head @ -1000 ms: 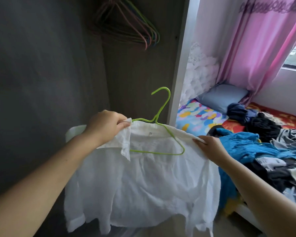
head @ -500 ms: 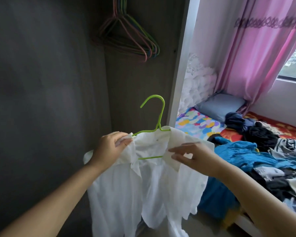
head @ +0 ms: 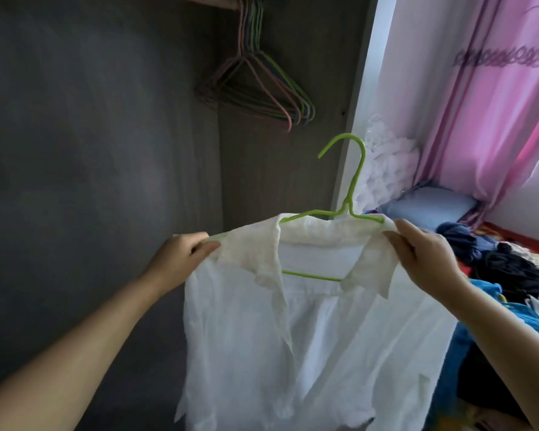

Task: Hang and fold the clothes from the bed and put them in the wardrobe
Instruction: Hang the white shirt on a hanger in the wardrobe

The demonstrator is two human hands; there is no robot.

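Observation:
A white collared shirt (head: 308, 343) hangs on a green wire hanger (head: 353, 185), held up in front of the open wardrobe (head: 106, 150). My left hand (head: 181, 259) pinches the shirt's left shoulder over the hanger's end. At the other end, my right hand (head: 423, 259) grips the right shoulder. The hanger's hook points up and left, below the wardrobe rail (head: 206, 0). A heap of clothes (head: 511, 275) lies on the bed at the right.
Several empty coloured hangers (head: 255, 88) hang from the rail at the top. The wardrobe's white side panel (head: 355, 119) stands just right of the hook. A blue pillow (head: 430, 206), pink curtain (head: 479, 104) and window lie beyond.
The shirt and hanger rose. My right hand moved from the collar out to the right shoulder, spreading the shirt on the hanger. The view tilted up, showing the rail.

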